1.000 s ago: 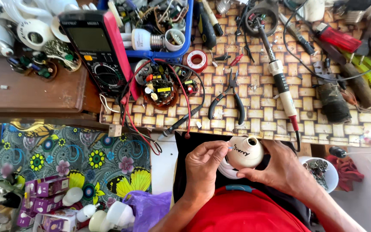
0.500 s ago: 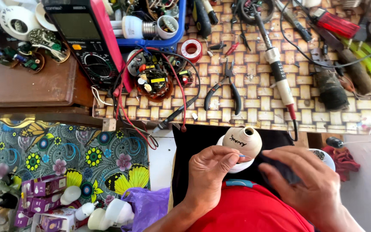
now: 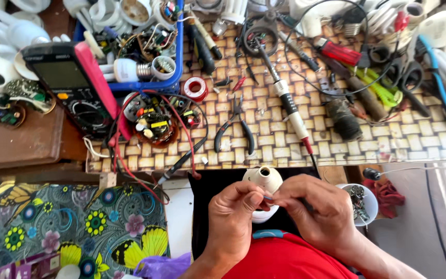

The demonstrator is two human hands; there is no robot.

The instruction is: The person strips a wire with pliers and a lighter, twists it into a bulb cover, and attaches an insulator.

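White bulb housing (image 3: 263,181), cream plastic LED/CFL lamp base w/ open round hole on top, sits low centre, over the dark lap, just near the mat edge. Judging by look: light, hollow, rigid thin-wall plastic; prob cracks if squeezed hard, smooth so a bit slippery. Best grip looks like round the wider body, not the thin neck rim.

Left hand (image 3: 233,219) wraps the housing from the left, fingers curled on it, thumb + forefinger pinched at a small thin bit, can't tell if wire or tool tip. Right hand (image 3: 318,209) closed round a dark slim tool, mostly hidden, tip meets the left fingertips right beside the housing.

Outward: far of hands, woven mat (image 3: 388,139) w/ soldering iron (image 3: 285,98), small pliers (image 3: 236,126), round circuit board (image 3: 153,126) w/ red leads. Multimeter (image 3: 70,88) far left, blue tray (image 3: 176,62) of bulb parts beyond. White cup (image 3: 370,199) of screws just right of right hand. Floral cloth (image 3: 68,227) near left.
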